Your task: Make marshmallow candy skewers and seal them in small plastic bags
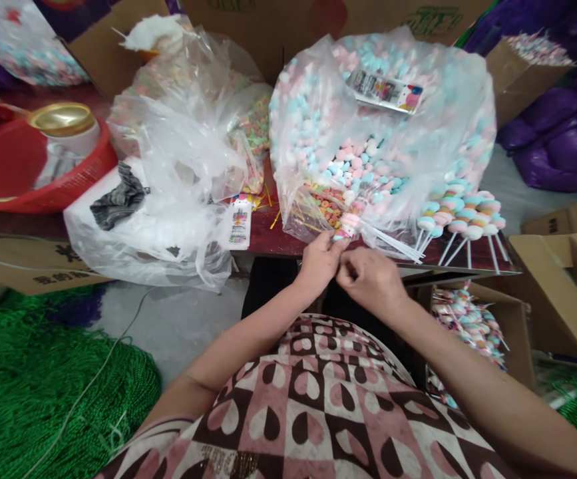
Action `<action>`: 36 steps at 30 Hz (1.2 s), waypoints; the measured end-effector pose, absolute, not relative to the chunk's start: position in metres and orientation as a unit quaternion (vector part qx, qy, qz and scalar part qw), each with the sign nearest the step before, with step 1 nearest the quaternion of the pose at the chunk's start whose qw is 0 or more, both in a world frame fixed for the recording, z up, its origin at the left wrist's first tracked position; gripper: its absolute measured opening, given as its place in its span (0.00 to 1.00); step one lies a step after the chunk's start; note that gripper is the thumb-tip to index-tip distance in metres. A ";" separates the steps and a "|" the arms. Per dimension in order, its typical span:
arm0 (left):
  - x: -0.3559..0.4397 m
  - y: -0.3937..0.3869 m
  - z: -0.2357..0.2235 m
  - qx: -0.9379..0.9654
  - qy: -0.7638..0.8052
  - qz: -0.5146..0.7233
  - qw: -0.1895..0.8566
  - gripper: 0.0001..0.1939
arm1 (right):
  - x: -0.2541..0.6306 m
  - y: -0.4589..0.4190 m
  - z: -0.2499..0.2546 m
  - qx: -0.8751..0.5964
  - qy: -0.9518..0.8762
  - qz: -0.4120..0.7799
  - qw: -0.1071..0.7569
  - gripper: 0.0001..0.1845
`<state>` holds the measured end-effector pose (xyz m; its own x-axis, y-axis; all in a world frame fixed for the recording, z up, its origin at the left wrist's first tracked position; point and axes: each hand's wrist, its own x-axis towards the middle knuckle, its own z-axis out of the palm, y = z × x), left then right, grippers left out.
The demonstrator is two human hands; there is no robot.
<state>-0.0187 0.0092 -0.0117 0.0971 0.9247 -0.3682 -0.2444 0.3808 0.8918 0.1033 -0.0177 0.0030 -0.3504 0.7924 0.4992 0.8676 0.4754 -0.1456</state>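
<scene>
My left hand [321, 261] is closed at the table's front edge, its fingertips pinching a wrapped marshmallow candy [349, 223] in clear printed film. Close beside it, my right hand [371, 276] has its fingers curled and pressed together at the lower end of the wrapper; what lies in them is hidden. Just beyond are loose pink, blue and white marshmallows [358, 159] in a large open plastic bag [442, 120]. A small clear bag of orange and red candy rings [325, 203] lies behind my left hand. White sticks [398, 245] rest to the right, near several marshmallow skewers [468, 216].
On the left are crumpled clear bags [178, 146], a printed packet [239, 223], yellow ties [274, 219] and a red basket [93, 159] with a gold-lidded jar [62, 120]. A carton of wrapped candies [468, 319] stands below right. Green cords [68, 372] cover the floor at left.
</scene>
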 end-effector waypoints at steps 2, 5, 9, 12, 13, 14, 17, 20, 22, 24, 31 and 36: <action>-0.022 0.010 -0.008 0.358 0.475 0.463 0.657 0.12 | 0.106 -0.021 0.007 -0.520 -0.795 0.001 0.311 0.09; -0.026 0.009 -0.001 0.343 0.408 0.463 0.708 0.14 | 0.122 -0.022 0.017 -0.585 -0.653 0.150 0.457 0.07; -0.024 0.006 0.003 0.296 0.335 0.513 0.733 0.15 | 0.128 -0.031 0.013 -0.586 -0.523 0.365 0.499 0.15; -0.020 0.003 0.001 0.287 0.309 0.515 0.746 0.14 | 0.108 -0.042 -0.002 -0.549 -0.509 0.463 0.474 0.19; -0.020 0.002 0.001 0.292 0.310 0.502 0.753 0.14 | 0.101 -0.044 -0.006 -0.540 -0.501 0.475 0.481 0.19; -0.021 0.000 0.001 0.301 0.314 0.489 0.756 0.13 | 0.095 -0.046 -0.010 -0.536 -0.491 0.481 0.490 0.19; -0.027 0.001 0.010 0.324 0.308 0.481 0.754 0.13 | 0.089 -0.050 -0.013 -0.547 -0.461 0.485 0.503 0.19; -0.034 0.008 0.026 0.312 0.284 0.515 0.746 0.16 | 0.095 -0.055 -0.011 -0.570 -0.464 0.464 0.494 0.19; -0.036 0.015 0.034 0.299 0.286 0.537 0.735 0.13 | 0.098 -0.058 -0.012 -0.578 -0.485 0.444 0.483 0.18; -0.033 0.020 0.035 0.286 0.307 0.552 0.720 0.10 | 0.100 -0.060 -0.014 -0.582 -0.511 0.419 0.474 0.16; -0.016 0.009 0.022 0.262 0.331 0.552 0.720 0.09 | 0.101 -0.061 -0.014 -0.602 -0.553 0.342 0.464 0.15; -0.012 0.002 0.017 0.275 0.355 0.527 0.722 0.11 | 0.093 -0.055 -0.014 -0.578 -0.599 0.301 0.464 0.15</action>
